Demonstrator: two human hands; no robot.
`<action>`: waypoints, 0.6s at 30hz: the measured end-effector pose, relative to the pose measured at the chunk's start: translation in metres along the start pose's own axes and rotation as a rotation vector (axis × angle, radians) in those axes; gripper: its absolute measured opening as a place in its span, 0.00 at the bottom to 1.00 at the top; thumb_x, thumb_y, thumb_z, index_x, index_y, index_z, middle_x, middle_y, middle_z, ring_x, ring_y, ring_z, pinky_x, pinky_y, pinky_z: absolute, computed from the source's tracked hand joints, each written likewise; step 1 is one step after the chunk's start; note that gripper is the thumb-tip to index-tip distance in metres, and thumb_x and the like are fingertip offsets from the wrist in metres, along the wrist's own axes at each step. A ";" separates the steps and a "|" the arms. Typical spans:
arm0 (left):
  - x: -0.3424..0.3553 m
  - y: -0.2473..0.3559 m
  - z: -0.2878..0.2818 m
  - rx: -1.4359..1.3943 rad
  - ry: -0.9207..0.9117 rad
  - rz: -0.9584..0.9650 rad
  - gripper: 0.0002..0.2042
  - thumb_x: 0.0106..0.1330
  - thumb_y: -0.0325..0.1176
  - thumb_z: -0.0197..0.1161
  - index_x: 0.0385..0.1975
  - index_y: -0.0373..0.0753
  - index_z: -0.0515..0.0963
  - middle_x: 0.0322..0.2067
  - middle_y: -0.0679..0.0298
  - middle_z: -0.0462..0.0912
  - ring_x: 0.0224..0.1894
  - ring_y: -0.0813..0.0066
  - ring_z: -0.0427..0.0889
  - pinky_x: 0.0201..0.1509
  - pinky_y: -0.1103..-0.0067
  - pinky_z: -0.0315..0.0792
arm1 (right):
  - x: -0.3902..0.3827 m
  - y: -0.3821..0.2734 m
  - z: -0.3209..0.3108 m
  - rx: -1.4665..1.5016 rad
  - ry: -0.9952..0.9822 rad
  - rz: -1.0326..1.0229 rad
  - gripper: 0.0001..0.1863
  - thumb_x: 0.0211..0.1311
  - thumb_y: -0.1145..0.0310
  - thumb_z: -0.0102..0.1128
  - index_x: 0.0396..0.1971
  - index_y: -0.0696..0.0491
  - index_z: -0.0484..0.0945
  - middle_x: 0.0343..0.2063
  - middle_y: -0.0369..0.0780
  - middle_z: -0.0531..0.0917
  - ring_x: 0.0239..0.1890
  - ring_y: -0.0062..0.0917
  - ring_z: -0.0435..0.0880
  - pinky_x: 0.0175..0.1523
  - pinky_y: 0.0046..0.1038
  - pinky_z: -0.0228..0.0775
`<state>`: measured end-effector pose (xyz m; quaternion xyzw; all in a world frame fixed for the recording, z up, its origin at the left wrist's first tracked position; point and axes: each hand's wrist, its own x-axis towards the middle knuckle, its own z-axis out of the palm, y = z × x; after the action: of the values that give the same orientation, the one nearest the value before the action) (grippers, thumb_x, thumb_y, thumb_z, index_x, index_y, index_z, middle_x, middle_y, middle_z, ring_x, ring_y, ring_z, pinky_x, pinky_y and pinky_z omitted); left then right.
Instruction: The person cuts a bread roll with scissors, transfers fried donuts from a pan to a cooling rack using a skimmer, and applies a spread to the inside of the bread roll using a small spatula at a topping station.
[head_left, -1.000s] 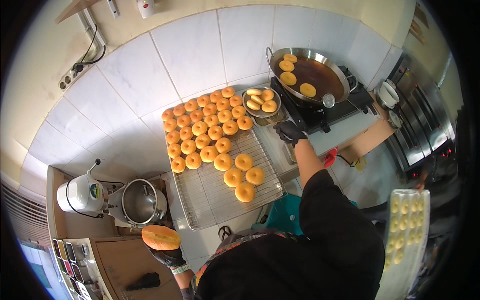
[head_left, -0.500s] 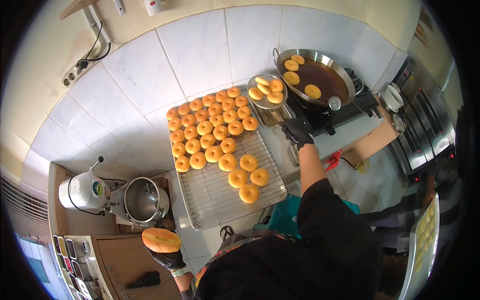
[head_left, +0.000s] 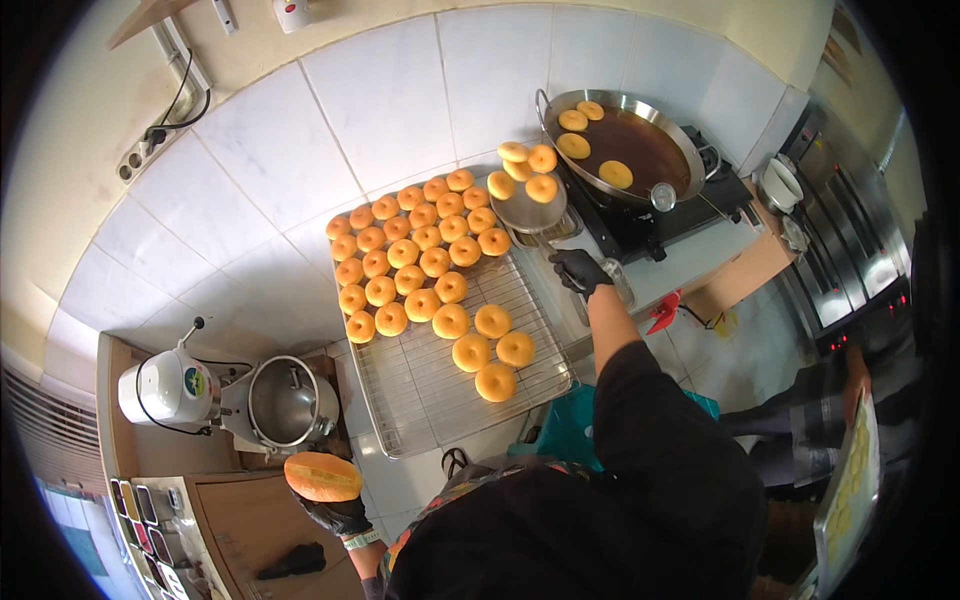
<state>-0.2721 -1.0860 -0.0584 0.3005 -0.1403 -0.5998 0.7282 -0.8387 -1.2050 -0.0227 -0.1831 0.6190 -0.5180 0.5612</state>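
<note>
My right hand [head_left: 580, 271], in a black glove, is closed around the handle of a round metal skimmer [head_left: 530, 217] at the near left of the frying pan. Several golden doughnuts [head_left: 541, 188] are bunched over the skimmer's far edge, some seemingly lifted off it. In my left hand [head_left: 343, 516], also black-gloved, is a larger-looking golden doughnut [head_left: 323, 477] with a pale band, seen edge-on at lower left. Between my hands lies a wire rack [head_left: 420, 400] on a tray, with rows of browned doughnuts [head_left: 403, 253] on its far and left parts.
A wide two-handled pan [head_left: 640, 150] of dark oil stands on a black stove [head_left: 650, 225], with several doughnuts floating and a round dial thermometer [head_left: 663, 197] at its rim. A stand mixer [head_left: 165, 388] and steel bowl [head_left: 290, 400] are left. A person's hand [head_left: 857, 378] holds a tray [head_left: 845, 500] at right.
The skimmer has jerked, and its doughnuts have shifted up toward and past its far edge. My right hand has moved slightly left and nearer. The left hand still holds its doughnut.
</note>
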 end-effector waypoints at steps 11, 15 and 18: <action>0.003 -0.012 -0.005 0.322 0.000 0.116 0.23 0.64 0.47 0.46 0.55 0.41 0.61 0.52 0.59 0.67 0.52 0.62 0.67 0.56 0.64 0.63 | -0.006 0.021 -0.001 0.017 0.049 -0.074 0.05 0.54 0.71 0.54 0.25 0.56 0.72 0.11 0.34 0.71 0.06 0.16 0.63 0.11 0.19 0.53; 0.010 -0.009 0.001 -0.163 -0.071 -0.111 0.24 0.61 0.46 0.52 0.54 0.42 0.63 0.51 0.60 0.68 0.51 0.62 0.68 0.55 0.65 0.64 | -0.008 -0.001 0.005 -0.034 0.073 -0.102 0.05 0.53 0.71 0.55 0.23 0.58 0.72 0.10 0.35 0.71 0.05 0.16 0.63 0.11 0.19 0.52; 0.003 -0.007 0.018 -0.235 -0.076 -0.172 0.24 0.60 0.49 0.51 0.52 0.42 0.65 0.50 0.59 0.69 0.51 0.61 0.68 0.55 0.64 0.62 | -0.028 -0.004 0.018 0.003 0.084 -0.162 0.07 0.53 0.71 0.56 0.21 0.58 0.71 0.10 0.35 0.71 0.06 0.17 0.63 0.11 0.20 0.52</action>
<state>-0.2871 -1.0945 -0.0496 0.2011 -0.0703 -0.6831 0.6985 -0.8154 -1.1918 -0.0017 -0.2103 0.6243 -0.5699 0.4913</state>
